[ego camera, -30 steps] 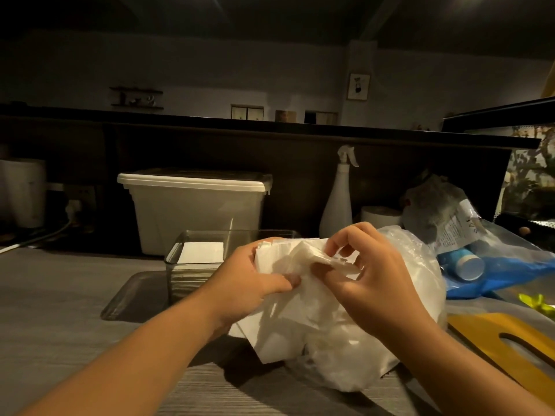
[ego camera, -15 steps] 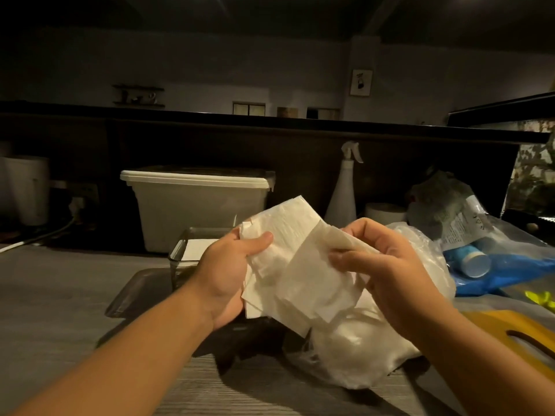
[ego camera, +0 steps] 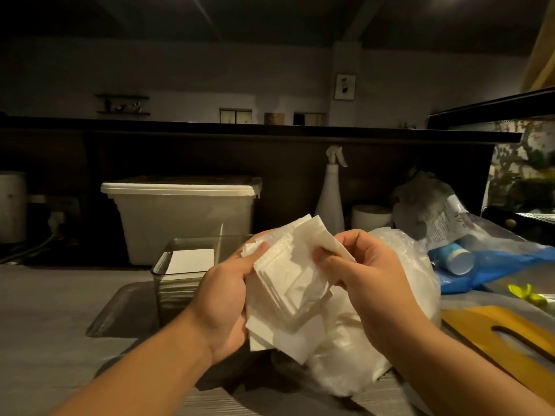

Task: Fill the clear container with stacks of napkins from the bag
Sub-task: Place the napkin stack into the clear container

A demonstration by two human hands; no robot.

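Above the grey counter (ego camera: 45, 310), just in front of you, both your hands hold a loose stack of white napkins (ego camera: 288, 277). Your left hand (ego camera: 223, 298) grips the stack's left edge, with the thumb laid across the front near the top and the fingers curled behind it. Your right hand (ego camera: 369, 283) pinches the upper right corner between thumb and fingertips. The stack is tilted and uneven, its sheets fanned out so that several edges and corners show, and it hangs clear of the counter.

The white plastic bag (ego camera: 354, 355) lies on the counter under and behind your right hand, crumpled, just below the lower edge of the stack. The clear container (ego camera: 162, 265) stands on the counter behind your left hand, which hides its right part. A flat layer of white napkins (ego camera: 192, 261) already lies inside it, near the top. You cannot tell how full the hidden side is.

Further back, against the dark wall, stand a white tub (ego camera: 180, 217) with its lid on and, to its right, a white spray bottle (ego camera: 330, 199). On the right side of the counter lie a blue bag (ego camera: 495, 265), a small bottle (ego camera: 459, 261) on its side with a blue cap, and a yellow board (ego camera: 504, 334) with a slot cut in it.
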